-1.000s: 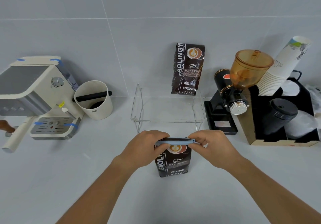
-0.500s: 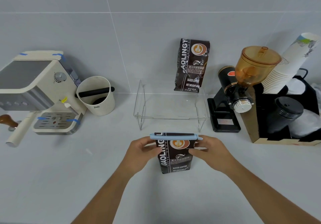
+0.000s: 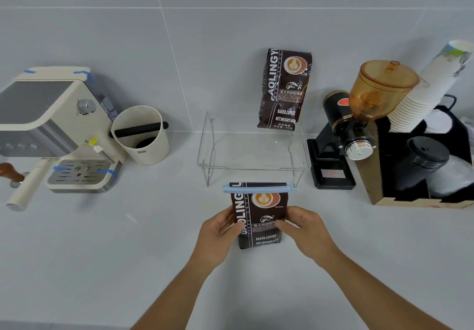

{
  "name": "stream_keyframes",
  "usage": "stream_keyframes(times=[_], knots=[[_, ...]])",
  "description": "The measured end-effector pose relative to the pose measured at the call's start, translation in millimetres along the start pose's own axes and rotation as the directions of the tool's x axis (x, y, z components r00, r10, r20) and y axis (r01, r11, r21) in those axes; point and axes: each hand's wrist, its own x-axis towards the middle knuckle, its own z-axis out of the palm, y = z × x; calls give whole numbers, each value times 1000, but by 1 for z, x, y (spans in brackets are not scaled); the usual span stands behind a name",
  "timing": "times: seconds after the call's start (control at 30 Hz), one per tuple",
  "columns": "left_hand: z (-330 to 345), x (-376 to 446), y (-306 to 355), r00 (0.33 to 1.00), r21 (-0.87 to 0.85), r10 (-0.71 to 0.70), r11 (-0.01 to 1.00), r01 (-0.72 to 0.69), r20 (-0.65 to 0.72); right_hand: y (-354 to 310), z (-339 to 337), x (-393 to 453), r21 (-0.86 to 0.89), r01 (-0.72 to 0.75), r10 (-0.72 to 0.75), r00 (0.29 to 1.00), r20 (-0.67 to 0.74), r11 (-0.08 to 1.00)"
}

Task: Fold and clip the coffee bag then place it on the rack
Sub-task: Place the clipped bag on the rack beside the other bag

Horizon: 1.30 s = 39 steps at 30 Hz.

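A dark brown coffee bag stands upright on the counter in front of me, its top folded over and held by a long light-blue clip. My left hand grips the bag's left side and my right hand grips its right side, both at mid height. Just behind the bag stands a clear acrylic rack. A second coffee bag stands on the rack's right rear, leaning on the wall.
An espresso machine and a white knock box stand at the left. At the right are a black grinder with an amber hopper and a black organizer holding paper cups and lids.
My hands slid down from the clip at the bag's top to the bag's sides. The clip now sits closed along the fold. The view shifted slightly downward.
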Motion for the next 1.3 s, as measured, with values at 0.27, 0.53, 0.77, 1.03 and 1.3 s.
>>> stream_keyframes(times=[0.27, 0.53, 0.77, 1.03, 1.3], knots=[[3, -6, 14, 1000, 84, 19, 996, -18, -7, -9, 7, -4, -96, 26, -29, 999, -24, 995], [-8, -4, 47, 992, 51, 107, 993, -104, -61, -44, 7, -3, -102, 143, -146, 989, -26, 984], [-16, 0, 95, 960, 20, 254, 967, -253, -115, -100, -2, 6, -86, 227, -229, 973, -9, 970], [-23, 18, 159, 891, -19, 418, 904, -428, -175, -165, -6, 25, 1, 357, -357, 934, -32, 934], [-31, 58, 210, 829, 56, 517, 854, -518, -215, -216, -6, 67, 14, 455, -454, 890, -46, 890]])
